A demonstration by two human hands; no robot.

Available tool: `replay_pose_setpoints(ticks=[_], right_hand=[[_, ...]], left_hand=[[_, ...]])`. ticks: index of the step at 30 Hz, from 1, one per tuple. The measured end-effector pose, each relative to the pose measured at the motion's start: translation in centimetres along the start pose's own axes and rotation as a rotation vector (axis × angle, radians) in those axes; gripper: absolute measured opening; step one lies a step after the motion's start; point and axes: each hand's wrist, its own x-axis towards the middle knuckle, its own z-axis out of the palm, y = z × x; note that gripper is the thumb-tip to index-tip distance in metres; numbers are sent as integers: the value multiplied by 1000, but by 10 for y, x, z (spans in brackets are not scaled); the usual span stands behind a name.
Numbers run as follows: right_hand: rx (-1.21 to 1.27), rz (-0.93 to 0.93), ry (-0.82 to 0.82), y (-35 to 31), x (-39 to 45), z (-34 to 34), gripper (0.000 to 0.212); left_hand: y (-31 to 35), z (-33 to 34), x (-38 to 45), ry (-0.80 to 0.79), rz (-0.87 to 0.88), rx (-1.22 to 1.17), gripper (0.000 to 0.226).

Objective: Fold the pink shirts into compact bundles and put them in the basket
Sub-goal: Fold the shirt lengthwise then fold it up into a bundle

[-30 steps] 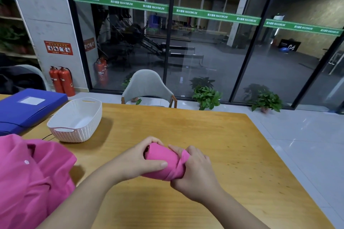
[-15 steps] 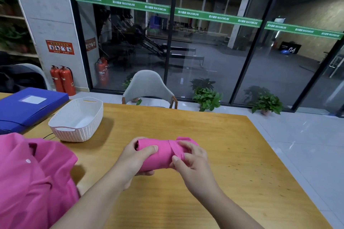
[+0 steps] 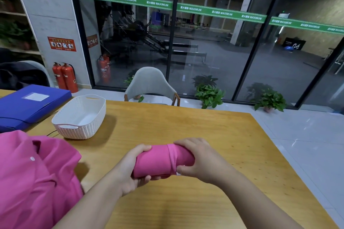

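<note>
Rolled pink shirt (image 3: 158, 161), ends hidden inside curled fingers of left hand (image 3: 130, 169) and right hand (image 3: 201, 160).

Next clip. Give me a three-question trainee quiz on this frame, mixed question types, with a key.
1. True or false: the white basket already holds a folded shirt.
2. Multiple choice: the rolled pink bundle is held by A) the left hand only, B) the right hand only, C) both hands.
3. Fill in: an unfolded pink shirt lies at the table's near-____ corner.

Key: 1 false, the basket looks empty. 2 C, one hand at each end. 3 left.
</note>
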Motion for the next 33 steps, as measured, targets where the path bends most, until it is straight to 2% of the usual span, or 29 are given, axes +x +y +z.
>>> replay_pose_setpoints(ticks=[4, 6, 8, 11, 15, 16, 18, 20, 22, 23, 26, 29, 32, 33], right_hand=[[-210, 33, -185, -1, 11, 7, 89], [-179, 52, -267, 1, 17, 15, 91], [-40, 76, -339, 3, 23, 19, 84], [109, 129, -362, 4, 31, 25, 76], [51, 177, -426, 5, 40, 47, 70], [45, 204, -412, 6, 44, 56, 66], [90, 282, -280, 9, 50, 70, 63], [334, 395, -156, 11, 57, 82, 60], [642, 438, -149, 10, 66, 91, 48], [777, 435, -177, 5, 70, 93, 45], [1074, 539, -233, -3, 87, 103, 64], [1367, 582, -304, -8, 105, 106, 51], [1488, 588, -356, -9, 116, 106, 57], [1492, 579, -374, -11, 121, 107, 56]], left_hand=[[-2, -6, 7, 36, -65, 23, 38], [-1, -9, 10, 33, -85, 68, 40], [-2, -15, 15, 43, -111, 114, 41], [-3, -25, 21, 42, -154, 172, 46], [-8, -29, 27, 3, -123, 181, 44], [-10, -30, 31, 12, -100, 132, 42], [-15, -33, 42, 25, -27, -33, 44], [-22, -40, 55, 30, 28, -110, 69], [-26, -39, 57, -36, 39, 5, 95], [-26, -36, 57, -87, 41, 96, 97], [-22, -26, 63, -116, 65, 185, 89], [-7, -27, 79, -49, 146, 132, 90], [8, -33, 88, -47, 154, 106, 64], [12, -36, 93, -44, 146, 111, 63]])
